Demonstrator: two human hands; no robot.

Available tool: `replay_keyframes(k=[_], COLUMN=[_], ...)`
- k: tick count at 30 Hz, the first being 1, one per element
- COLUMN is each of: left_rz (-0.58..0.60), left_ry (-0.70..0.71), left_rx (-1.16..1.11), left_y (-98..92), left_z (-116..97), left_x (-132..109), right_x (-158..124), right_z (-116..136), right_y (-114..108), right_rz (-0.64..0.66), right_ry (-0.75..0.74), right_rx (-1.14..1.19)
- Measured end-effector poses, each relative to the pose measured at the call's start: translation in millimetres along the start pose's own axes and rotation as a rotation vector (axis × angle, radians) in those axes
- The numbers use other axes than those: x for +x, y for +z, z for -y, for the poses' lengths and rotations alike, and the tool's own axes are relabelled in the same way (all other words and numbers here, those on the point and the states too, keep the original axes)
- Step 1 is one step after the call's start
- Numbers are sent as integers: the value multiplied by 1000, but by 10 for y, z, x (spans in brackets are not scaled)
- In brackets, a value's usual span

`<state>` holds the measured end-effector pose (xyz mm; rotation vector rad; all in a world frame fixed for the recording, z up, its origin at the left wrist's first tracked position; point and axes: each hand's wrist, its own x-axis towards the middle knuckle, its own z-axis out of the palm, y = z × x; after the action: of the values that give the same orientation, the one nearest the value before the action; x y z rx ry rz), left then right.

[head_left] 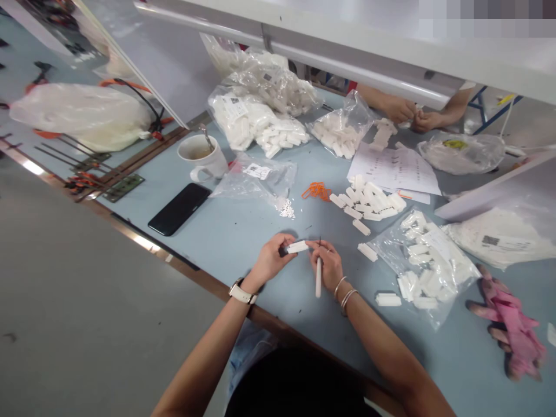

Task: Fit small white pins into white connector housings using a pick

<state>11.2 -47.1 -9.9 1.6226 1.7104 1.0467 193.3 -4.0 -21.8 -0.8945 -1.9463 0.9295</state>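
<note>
My left hand [273, 257] is closed on a small white plastic block [297, 247], held just above the light blue table [226, 231]. My right hand [328, 263] grips a white-handled tool [318, 277] with a thin dark tip pointing up beside the block. A watch is on my left wrist, bracelets on my right. A pile of similar white blocks [369, 202] lies beyond my right hand. An open clear bag of white blocks [428, 266] sits to the right.
A black phone [179, 208], a white mug [202, 155], several bags of white parts [260, 110], orange clips [317, 190], papers [393, 169] and pink gloves [508, 321] lie about. Another person's hands [410, 113] work across the table.
</note>
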Motion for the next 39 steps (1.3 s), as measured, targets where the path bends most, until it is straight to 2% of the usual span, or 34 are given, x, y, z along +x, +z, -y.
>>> replay_keyframes(k=[5, 13, 16, 20, 23, 27, 33, 37, 39], left_rz=[-14, -102, -126, -140, -145, -159, -166, -157, -142], left_ry=[-24, -69, -62, -70, -57, -51, -36, 3, 21], left_rx=[-1, -1, 15, 36, 42, 48, 24, 11, -1], left_y=[0, 43, 61, 77, 83, 101, 115, 96, 89], left_z=[-5, 37, 27, 18, 15, 24, 38, 13, 1], left_x=[17, 34, 42, 50, 53, 57, 58, 51, 49], right_x=[40, 91, 285, 700, 969, 1151, 1206, 1076, 936], right_z=[84, 80, -15, -199, -325, -447, -537, -441, -337], right_y=[-39, -23, -40, -9, 64, 169, 235, 161, 116], right_rz=[-171, -159, -150, -118, -42, 51, 66, -52, -63], right_ry=[134, 250, 256, 181, 144, 120, 66, 182, 229], right_rx=[21, 69, 36, -42, -93, -128, -196, 40, 167])
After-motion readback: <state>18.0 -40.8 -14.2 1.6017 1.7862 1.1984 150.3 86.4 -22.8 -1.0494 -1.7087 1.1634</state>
